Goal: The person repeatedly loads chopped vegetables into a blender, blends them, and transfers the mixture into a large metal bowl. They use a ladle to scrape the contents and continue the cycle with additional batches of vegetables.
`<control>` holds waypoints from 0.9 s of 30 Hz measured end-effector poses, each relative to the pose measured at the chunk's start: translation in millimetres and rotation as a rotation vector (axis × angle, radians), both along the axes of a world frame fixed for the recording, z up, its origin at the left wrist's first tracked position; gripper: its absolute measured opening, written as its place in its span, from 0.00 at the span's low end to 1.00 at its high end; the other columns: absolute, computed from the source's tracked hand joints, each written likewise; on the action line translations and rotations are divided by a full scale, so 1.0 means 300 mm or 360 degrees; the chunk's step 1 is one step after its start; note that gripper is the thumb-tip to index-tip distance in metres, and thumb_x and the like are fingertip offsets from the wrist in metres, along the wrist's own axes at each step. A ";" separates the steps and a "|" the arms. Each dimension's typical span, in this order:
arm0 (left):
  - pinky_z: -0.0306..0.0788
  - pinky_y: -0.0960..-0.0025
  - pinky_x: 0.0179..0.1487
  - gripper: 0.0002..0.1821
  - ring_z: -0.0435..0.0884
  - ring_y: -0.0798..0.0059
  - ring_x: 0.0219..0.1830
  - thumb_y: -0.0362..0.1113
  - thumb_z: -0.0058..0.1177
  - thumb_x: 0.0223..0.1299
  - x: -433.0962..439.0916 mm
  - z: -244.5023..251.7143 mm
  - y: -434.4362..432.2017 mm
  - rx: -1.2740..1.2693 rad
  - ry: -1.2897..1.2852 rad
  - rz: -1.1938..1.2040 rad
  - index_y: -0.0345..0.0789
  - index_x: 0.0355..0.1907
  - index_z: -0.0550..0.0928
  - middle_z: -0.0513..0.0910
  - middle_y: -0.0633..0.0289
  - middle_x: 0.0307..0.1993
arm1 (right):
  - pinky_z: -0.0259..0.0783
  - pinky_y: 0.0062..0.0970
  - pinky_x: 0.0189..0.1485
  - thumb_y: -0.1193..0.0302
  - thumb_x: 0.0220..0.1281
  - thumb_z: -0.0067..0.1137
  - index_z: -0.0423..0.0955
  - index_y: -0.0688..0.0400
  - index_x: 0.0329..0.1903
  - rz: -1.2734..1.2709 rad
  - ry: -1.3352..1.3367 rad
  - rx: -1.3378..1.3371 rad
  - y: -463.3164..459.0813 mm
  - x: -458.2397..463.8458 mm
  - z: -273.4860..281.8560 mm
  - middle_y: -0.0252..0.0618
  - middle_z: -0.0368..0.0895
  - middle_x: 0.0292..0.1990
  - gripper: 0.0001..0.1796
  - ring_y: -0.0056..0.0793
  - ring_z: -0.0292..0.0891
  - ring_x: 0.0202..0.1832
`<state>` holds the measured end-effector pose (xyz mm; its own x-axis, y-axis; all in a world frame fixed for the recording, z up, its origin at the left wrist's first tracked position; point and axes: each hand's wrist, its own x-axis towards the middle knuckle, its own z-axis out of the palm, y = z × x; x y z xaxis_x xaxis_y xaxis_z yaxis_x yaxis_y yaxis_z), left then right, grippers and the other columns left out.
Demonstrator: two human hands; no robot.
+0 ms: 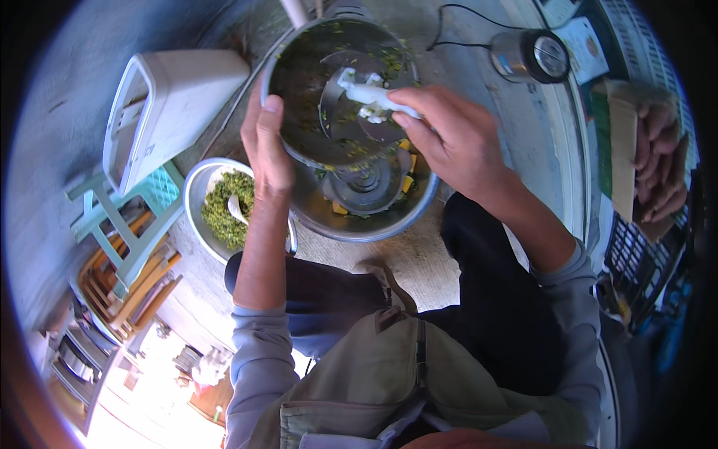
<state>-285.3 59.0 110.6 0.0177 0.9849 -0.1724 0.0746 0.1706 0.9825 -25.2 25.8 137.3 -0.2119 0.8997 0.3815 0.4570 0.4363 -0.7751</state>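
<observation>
My left hand (266, 143) grips the rim of a stainless steel chopper bowl (300, 84), tilted so its inside faces me. Bits of chopped greens cling to its wall. Between the thumb and fingers of my right hand (457, 132) is the white plastic shaft of a blade assembly (370, 96), whose curved metal blades lie inside the bowl. Beneath it, a wider metal basin (359, 233) holds yellow chunks (339, 207), some leaves and what looks like a clear plastic lid (362, 193). Left of that, chopped greens (221, 210) and a white spoon (236, 209) fill a metal bowl (193, 188).
A corded motor unit (530, 56) lies at the upper right. A white bin (185, 101) and pale green plastic stool (126, 224) stand left, near a container of wooden pieces (134, 286). On the right, a cardboard box (622, 163) holds reddish tubers (662, 157) by a black crate (639, 264).
</observation>
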 end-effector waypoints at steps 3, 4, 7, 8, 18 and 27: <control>0.58 0.62 0.77 0.42 0.71 0.62 0.72 0.59 0.48 0.72 0.160 0.012 -0.035 -0.0112 -0.0180 -0.0125 0.25 0.74 0.71 0.76 0.49 0.69 | 0.76 0.34 0.30 0.78 0.60 0.71 0.80 0.59 0.48 -0.0138 -0.0030 0.0033 -0.034 0.050 -0.045 0.39 0.84 0.33 0.14 0.38 0.83 0.30; 0.58 0.62 0.77 0.42 0.71 0.62 0.71 0.59 0.49 0.72 0.201 0.011 -0.040 -0.0130 -0.0191 -0.0167 0.26 0.75 0.70 0.75 0.49 0.69 | 0.76 0.34 0.29 0.78 0.60 0.71 0.80 0.58 0.48 -0.0173 -0.0114 -0.0008 -0.053 0.078 -0.057 0.38 0.83 0.33 0.14 0.38 0.83 0.30; 0.59 0.63 0.76 0.41 0.72 0.63 0.70 0.58 0.49 0.72 0.294 0.001 -0.066 -0.0172 -0.0286 -0.0288 0.26 0.75 0.70 0.75 0.50 0.68 | 0.77 0.34 0.30 0.77 0.60 0.70 0.80 0.58 0.48 -0.0204 -0.0131 -0.0093 -0.118 0.146 -0.083 0.38 0.83 0.33 0.14 0.38 0.83 0.30; 0.59 0.64 0.75 0.40 0.72 0.64 0.69 0.56 0.51 0.72 0.321 -0.007 -0.080 -0.0247 -0.0278 -0.0270 0.27 0.76 0.70 0.76 0.51 0.68 | 0.76 0.34 0.31 0.78 0.62 0.69 0.80 0.60 0.50 -0.0223 -0.0161 -0.0118 -0.140 0.162 -0.088 0.40 0.84 0.34 0.14 0.39 0.83 0.31; 0.60 0.65 0.75 0.39 0.72 0.63 0.69 0.55 0.50 0.74 0.489 -0.098 -0.198 -0.0332 -0.0300 -0.0406 0.27 0.75 0.70 0.76 0.50 0.68 | 0.78 0.37 0.33 0.71 0.60 0.69 0.80 0.56 0.50 -0.0311 -0.0500 -0.0269 -0.236 0.283 -0.123 0.39 0.85 0.35 0.15 0.40 0.84 0.35; 0.54 0.62 0.79 0.40 0.65 0.58 0.76 0.55 0.47 0.76 0.775 -0.271 -0.382 -0.0347 -0.0586 -0.0530 0.29 0.79 0.64 0.67 0.45 0.75 | 0.78 0.41 0.50 0.62 0.68 0.67 0.78 0.57 0.64 -0.0994 -0.0756 -0.0574 -0.371 0.514 -0.013 0.48 0.84 0.46 0.25 0.47 0.82 0.49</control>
<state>-52.9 -55.5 29.4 0.4207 0.8576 -0.2958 -0.1832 0.3997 0.8982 129.1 -85.6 133.3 0.2973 0.9536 0.0464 0.8418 -0.2389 -0.4840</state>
